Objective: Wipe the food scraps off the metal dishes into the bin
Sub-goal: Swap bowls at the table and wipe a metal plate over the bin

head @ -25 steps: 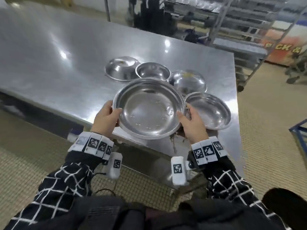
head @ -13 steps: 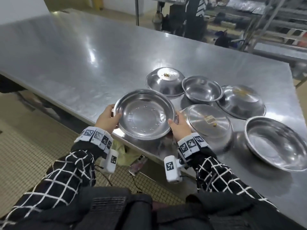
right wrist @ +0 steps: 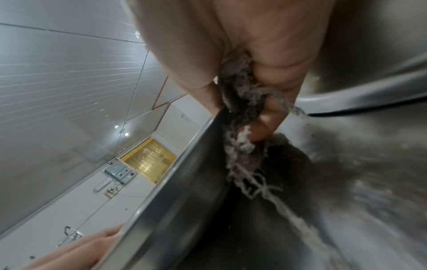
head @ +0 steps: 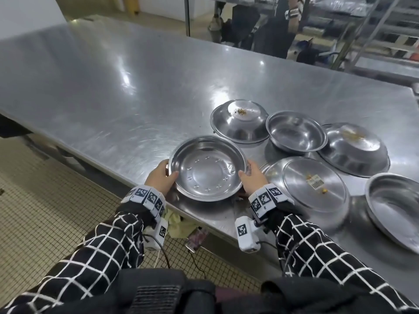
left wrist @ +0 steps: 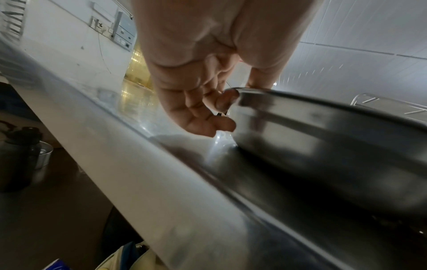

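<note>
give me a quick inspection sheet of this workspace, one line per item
surface: long stainless steel table, scratched, bare at left
job's things: round steel dish with star marks held at the near edge, looks scrap-free; three upturned steel dishes bear yellow scraps; two upright steel bowls; bin not seen
clutter: frayed grey rag in right hand
grippers: left hand and right hand grip the dish rim
cables: black wires under the wrists
surroundings: tiled floor, metal racks

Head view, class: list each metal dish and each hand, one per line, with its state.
Held dish: upright, no scraps visible.
Far-left dish: upturned, scraps on base.
Middle bowl: upright.
Far-right dish: upturned, scraps on base.
Near dish: upturned, scraps and label.
Edge dish: upright.
Left hand: grips held dish.
Right hand: holds rim and frayed cloth.
</note>
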